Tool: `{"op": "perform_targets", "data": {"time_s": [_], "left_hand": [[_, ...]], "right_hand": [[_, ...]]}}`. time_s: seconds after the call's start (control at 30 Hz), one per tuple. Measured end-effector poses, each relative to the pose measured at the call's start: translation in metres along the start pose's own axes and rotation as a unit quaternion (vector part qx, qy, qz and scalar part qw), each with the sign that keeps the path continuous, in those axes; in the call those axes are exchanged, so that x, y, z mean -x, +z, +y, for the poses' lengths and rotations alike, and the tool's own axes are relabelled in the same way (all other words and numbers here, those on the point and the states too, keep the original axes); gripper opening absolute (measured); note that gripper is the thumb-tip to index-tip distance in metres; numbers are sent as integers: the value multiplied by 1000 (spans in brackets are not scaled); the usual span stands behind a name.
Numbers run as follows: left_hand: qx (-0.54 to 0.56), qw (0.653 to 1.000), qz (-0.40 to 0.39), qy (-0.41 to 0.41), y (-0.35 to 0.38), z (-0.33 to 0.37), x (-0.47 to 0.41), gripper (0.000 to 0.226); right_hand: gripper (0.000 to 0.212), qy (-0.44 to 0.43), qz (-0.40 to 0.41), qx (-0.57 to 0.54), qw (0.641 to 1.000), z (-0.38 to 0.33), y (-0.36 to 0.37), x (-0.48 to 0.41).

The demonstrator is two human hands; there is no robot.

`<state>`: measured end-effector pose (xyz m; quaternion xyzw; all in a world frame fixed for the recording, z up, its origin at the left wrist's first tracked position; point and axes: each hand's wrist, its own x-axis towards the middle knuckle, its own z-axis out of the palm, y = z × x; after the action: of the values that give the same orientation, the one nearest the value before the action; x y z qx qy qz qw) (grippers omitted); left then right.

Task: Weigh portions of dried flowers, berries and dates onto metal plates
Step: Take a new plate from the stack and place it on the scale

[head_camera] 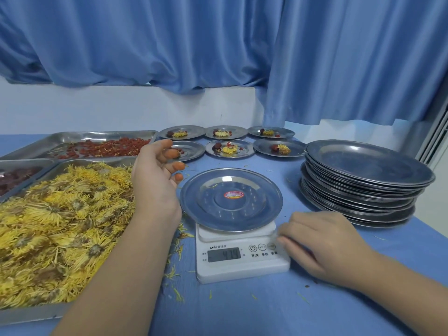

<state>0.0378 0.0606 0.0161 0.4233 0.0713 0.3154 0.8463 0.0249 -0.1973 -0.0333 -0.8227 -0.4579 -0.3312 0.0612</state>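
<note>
Blue worktop (242, 311) holds a white scale (242, 265) reading 414, under a shiny plate (257, 212) with a red sticker (233, 195). Left hand (155, 180) hangs loose, holding nothing; right hand (322, 241) touches the scale with loose fingers.

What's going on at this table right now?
A person is weighing out portions. An empty metal plate sits on the white scale, and the right hand touches the scale's buttons. The left hand hovers between the tray of dried flowers and the plate, holding nothing visible. Six filled plates sit behind; a stack of empty plates stands at right.
</note>
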Motion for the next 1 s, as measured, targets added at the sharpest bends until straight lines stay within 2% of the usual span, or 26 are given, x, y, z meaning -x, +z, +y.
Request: {"op": "perform_targets", "data": {"time_s": [0.17,0.47,0.67,0.83,0.93,1.0], "left_hand": [[-11,1000,-5,-7,2,-1,2,14],[-34,999,-17,-17,3,-3,3,16],[-43,999,-29,-13,3,-5,5,14],[-72,997,-38,1,3,-6,5,14],[-87,995,-44,-3,2,-6,4,14],[-111,992,-57,1,3,-7,5,17]], "right_hand": [[37,58,-50,-38,996,7,1,10],[30,33,-110,-109,987,-3,-2,9],[31,119,-90,-224,963,-5,6,8],[38,117,-85,-202,969,-6,4,7],[46,142,-27,-216,966,-10,4,3],[52,197,33,-260,945,-11,0,-12]]}}
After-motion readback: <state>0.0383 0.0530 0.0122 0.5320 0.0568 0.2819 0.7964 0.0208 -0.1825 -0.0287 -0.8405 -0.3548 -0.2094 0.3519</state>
